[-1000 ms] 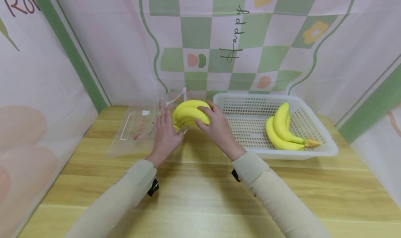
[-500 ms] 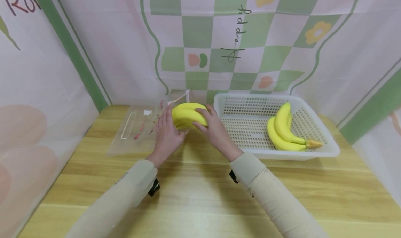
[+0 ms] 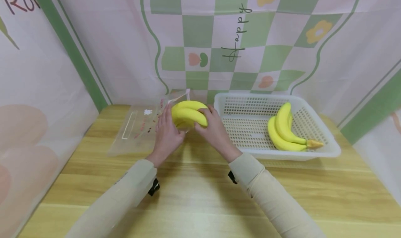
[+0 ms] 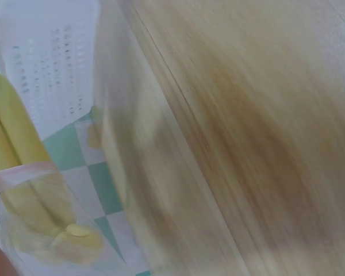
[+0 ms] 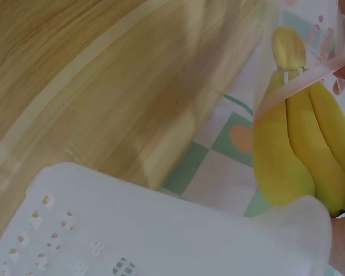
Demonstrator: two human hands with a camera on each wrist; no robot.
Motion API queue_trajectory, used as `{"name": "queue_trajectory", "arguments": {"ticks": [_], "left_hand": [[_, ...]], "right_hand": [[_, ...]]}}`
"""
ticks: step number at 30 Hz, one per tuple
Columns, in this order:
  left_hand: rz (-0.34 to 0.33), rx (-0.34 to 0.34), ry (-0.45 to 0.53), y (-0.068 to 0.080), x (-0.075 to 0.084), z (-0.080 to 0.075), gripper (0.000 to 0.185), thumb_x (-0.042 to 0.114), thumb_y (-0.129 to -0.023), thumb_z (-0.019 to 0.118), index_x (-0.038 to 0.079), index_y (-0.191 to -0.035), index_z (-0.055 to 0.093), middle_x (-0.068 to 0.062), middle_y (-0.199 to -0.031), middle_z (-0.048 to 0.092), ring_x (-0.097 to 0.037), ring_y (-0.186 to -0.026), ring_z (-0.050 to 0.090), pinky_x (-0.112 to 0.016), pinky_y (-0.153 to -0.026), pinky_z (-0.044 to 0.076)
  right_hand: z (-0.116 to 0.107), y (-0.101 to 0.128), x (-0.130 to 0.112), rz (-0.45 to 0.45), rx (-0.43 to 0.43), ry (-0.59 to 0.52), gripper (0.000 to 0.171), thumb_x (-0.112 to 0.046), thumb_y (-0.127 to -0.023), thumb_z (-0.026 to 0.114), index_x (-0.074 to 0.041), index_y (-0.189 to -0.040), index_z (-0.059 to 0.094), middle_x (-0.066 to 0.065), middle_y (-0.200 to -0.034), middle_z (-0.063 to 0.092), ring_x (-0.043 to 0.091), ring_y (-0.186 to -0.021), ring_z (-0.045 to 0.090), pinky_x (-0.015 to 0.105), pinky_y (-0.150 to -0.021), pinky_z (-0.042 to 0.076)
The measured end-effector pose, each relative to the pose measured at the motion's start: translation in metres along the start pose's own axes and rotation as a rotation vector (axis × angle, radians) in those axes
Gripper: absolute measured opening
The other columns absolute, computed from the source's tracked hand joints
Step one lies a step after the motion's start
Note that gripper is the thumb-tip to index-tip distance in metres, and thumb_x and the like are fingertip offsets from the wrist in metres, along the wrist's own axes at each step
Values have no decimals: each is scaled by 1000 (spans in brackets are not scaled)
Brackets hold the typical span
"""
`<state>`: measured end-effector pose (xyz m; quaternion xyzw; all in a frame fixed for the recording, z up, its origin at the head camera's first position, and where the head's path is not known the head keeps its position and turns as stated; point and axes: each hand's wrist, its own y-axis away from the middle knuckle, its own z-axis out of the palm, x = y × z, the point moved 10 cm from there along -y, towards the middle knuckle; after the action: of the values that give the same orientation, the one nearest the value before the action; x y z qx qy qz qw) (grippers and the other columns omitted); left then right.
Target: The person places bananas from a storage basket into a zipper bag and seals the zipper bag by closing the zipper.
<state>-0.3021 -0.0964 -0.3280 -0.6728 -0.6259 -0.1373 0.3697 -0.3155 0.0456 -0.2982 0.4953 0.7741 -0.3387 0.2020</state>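
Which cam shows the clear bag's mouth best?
Right wrist: the clear bag has its pink rim crossing the banana bunch, stem end already past it. Head view shows the bag small, partly behind the left hand. Left wrist view is blurred.

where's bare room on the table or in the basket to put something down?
Free: the wooden table near edge, in front of both sleeves; the basket left half, beside its banana bunch. Crowded: the far left, where the left hand, clear bag, held banana bunch and right hand meet.
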Motion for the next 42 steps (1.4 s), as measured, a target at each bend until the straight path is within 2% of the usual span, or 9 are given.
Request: {"name": "queue_trajectory", "arguments": {"ticks": [6,10,18,23,28,31,36,39,42], "left_hand": [[15,9,13,-1,4,-1,97,6,-73,62,4,-153,8,-14,-160,15,-36,-145,21,-60,-116,21],[30,21,16,0,7,-2,96,5,-72,61,2,-152,9,-14,-160,17,-36,-145,22,-60,-116,21],[32,7,34,0,13,-1,95,4,-72,61,2,-152,9,-13,-160,15,-36,-145,21,-60,-116,19],[35,-10,50,1,15,2,96,3,-73,62,3,-152,9,-13,-161,14,-37,-146,20,-60,-117,17],[30,-27,60,2,15,6,96,3,-73,62,4,-153,8,-10,-161,13,-34,-147,18,-58,-118,16],[35,-21,64,2,16,6,96,2,-72,61,4,-153,8,-11,-161,13,-35,-146,19,-58,-118,16],[42,-17,69,3,18,6,97,2,-71,61,4,-153,8,-12,-161,14,-35,-146,19,-58,-118,17],[41,-17,67,3,18,6,98,3,-71,61,5,-153,7,-10,-161,13,-34,-147,19,-57,-119,17],[43,-20,71,3,19,6,98,3,-72,61,6,-153,7,-10,-162,11,-33,-147,18,-56,-119,17]], "right_hand": [[-4,-2,2,8,38,-21,63,-17,-86,64,2,-141,37,19,-121,58,27,-97,56,40,-85,51],[-5,-1,6,45,41,-10,70,-22,-87,65,1,-144,31,19,-118,60,28,-93,58,40,-80,53],[-4,-4,13,84,29,-59,70,-24,-88,65,1,-144,31,19,-128,55,29,-103,57,43,-89,50],[-2,-5,15,122,5,-116,70,-23,-89,64,3,-145,30,25,-136,41,32,-109,51,45,-93,48],[0,-4,21,183,-7,-127,71,-29,-88,65,5,-142,35,27,-145,30,36,-118,49,47,-98,47],[-1,-4,23,201,1,-130,70,-32,-87,68,3,-140,40,25,-143,36,34,-116,50,45,-96,47],[-3,-6,24,168,21,-152,60,-31,-86,69,-3,-135,48,18,-121,55,26,-100,53,35,-82,47],[-3,-7,22,140,20,-170,59,-30,-87,69,-5,-136,47,14,-113,61,24,-94,55,32,-78,46],[-2,-8,20,128,11,-199,62,-29,-88,68,-5,-139,44,14,-114,61,24,-95,56,33,-80,47]]}}
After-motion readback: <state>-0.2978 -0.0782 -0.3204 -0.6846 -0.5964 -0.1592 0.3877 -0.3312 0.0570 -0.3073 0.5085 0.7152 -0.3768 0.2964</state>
